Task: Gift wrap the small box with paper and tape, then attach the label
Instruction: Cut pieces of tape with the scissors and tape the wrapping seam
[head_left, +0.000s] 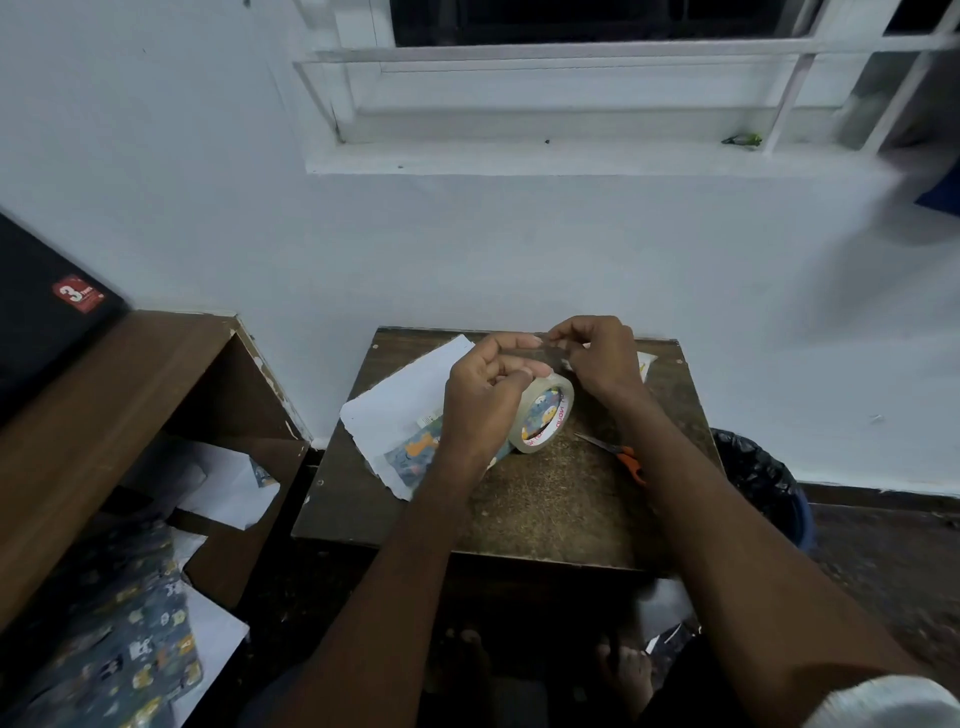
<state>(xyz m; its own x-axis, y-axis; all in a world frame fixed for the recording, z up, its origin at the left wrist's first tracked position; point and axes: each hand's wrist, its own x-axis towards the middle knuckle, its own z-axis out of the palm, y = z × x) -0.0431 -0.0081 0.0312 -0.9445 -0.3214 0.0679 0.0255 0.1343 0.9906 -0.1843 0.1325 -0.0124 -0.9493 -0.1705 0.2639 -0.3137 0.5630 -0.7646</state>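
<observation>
In the head view, a small dark brown wooden table (545, 514) with a worn, scratched top is seen against a pale wall; everything else is placed relative to it. Above its middle, a roll of clear adhesive tape (543, 413) is held on edge by the left hand (485, 387), whose fingers are curled round the roll's upper rim. Red lettering is printed on the roll's inner core, but it cannot be read with certainty. A short strip of clear tape (545, 356) is stretched from the roll toward the table's far edge, and its free end is pinched between the thumb and fingertips of the right hand (597, 358).

On the table's left part, a sheet of wrapping paper (402, 405) is spread white side up, with a blue-grey printed side bearing orange and yellow figures showing at its near edge, partly under the left wrist. The small box cannot be made out; whether it is hidden by the paper and the hands cannot be told. On the table's right side, just beside the right forearm, orange-handled scissors (621, 457) are laid with the blades closed.

Left of the table, a brown wooden desk (104, 405) is seen, carrying a black case (41, 312) with a red sticker (78, 295) marked "3". Below the desk, more blue-grey patterned paper (130, 639) is lying. Right of the table, a bin with a black liner (763, 483) is seen.
</observation>
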